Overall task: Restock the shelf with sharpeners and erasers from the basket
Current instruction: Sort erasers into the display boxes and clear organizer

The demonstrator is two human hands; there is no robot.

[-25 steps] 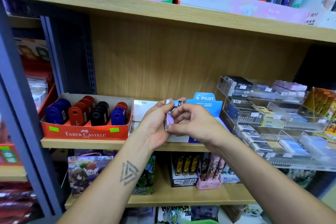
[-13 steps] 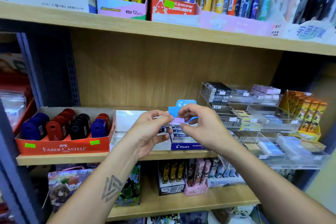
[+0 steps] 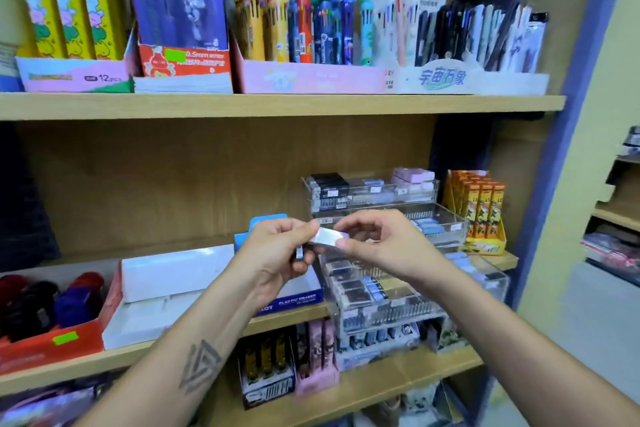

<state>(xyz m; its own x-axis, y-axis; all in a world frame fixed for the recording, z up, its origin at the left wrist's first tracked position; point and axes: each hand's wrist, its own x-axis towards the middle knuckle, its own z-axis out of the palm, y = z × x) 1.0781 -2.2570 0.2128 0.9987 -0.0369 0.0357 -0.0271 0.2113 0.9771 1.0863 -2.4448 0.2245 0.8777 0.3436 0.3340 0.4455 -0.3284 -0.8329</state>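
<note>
Before the shelf [image 3: 277, 106], left hand [image 3: 277, 253] and right hand [image 3: 384, 243] raised, both grips pinching one eraser [image 3: 327, 237].

We see both hands raised in front of the middle shelf [image 3: 287, 317]. The left hand [image 3: 277, 256] and the right hand [image 3: 377, 243] pinch a small pale eraser [image 3: 327, 237] between their fingertips, just before a clear tiered organiser [image 3: 388, 295] filled with erasers. At far left a red tray [image 3: 48, 345] carries dark, red and blue sharpeners [image 3: 52, 302], blurred. A white box [image 3: 166, 284] lies between tray and hands.
</note>
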